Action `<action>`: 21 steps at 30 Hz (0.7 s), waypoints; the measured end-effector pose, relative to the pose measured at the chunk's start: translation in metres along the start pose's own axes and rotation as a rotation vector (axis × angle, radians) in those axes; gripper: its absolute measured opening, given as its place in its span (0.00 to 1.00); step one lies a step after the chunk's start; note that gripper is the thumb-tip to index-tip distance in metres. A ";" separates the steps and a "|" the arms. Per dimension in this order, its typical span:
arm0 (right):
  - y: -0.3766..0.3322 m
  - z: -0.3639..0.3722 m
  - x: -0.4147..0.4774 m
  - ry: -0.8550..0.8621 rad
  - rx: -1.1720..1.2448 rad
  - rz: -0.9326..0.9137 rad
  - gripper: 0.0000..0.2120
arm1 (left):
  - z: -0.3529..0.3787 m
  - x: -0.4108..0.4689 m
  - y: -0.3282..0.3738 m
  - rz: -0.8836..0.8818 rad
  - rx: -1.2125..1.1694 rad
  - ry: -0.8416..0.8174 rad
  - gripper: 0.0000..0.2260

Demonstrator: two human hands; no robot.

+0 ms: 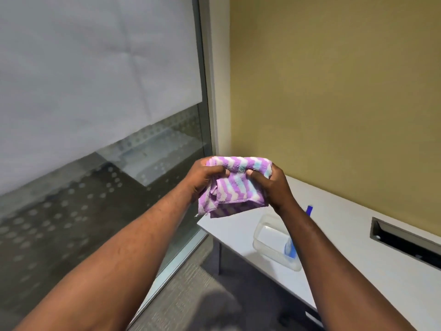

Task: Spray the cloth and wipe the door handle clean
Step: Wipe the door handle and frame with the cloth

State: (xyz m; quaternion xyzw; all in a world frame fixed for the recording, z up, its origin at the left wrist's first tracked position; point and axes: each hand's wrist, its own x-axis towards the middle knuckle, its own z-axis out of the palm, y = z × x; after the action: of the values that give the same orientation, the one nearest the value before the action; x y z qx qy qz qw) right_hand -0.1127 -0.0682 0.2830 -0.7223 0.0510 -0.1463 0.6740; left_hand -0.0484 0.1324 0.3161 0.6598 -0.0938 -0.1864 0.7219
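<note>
Grey carpet lies nearest, then the white desk with a clear plastic tub. Above its corner, my left hand and right hand both have fingers clamped on the bunched purple-and-white striped cloth, frosted glass wall beyond. I judge I'm readying it to wipe; no door handle shows, so next I must find one.

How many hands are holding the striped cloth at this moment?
2. The left hand grips the left side of the cloth, and the right hand grips its right side. Both hands are fully in view, so none is hidden.
</note>
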 end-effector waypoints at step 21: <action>-0.126 0.306 -0.185 -0.708 0.538 0.093 0.26 | -0.251 -0.323 0.057 0.203 0.164 0.487 0.10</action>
State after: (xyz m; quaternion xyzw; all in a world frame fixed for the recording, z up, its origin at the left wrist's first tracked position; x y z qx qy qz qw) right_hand -0.2187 0.2862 0.3665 -0.5238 -0.1904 0.1325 0.8196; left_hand -0.2391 0.4930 0.3800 0.7288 0.0023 0.0592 0.6822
